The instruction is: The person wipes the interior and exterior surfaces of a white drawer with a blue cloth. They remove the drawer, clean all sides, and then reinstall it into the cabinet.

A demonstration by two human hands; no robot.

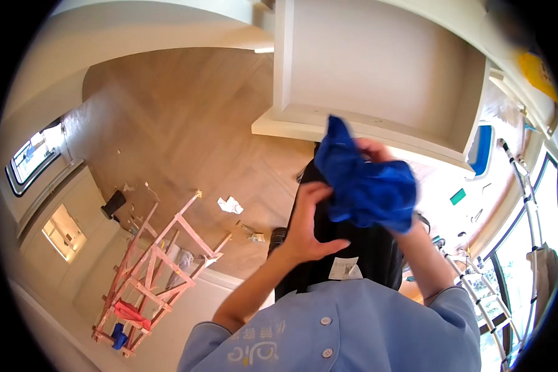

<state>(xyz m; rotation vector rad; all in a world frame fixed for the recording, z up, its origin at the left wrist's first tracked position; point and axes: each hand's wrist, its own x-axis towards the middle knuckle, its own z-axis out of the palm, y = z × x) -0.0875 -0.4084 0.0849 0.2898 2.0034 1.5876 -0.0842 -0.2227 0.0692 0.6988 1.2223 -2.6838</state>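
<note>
A crumpled blue cloth (372,186), slightly blurred, is held up in front of my chest. My right hand (376,151) grips it from behind; the cloth hides most of the palm and wrist. At the cloth's left edge is my left hand (309,223), its fingertips near or touching the fabric, thumb spread away, palm holding nothing. Just beyond the cloth, a pale open drawer or box-like compartment (376,65) shows its bare inside. Its front board (297,128) runs behind the cloth.
On the left, wooden sawhorse-like frames (153,274) carry a red cloth (132,314) and another blue cloth (119,335). White crumpled paper (230,205) lies on the brown floor. At the right stand an aluminium ladder (525,186) and a blue-and-white container (481,151).
</note>
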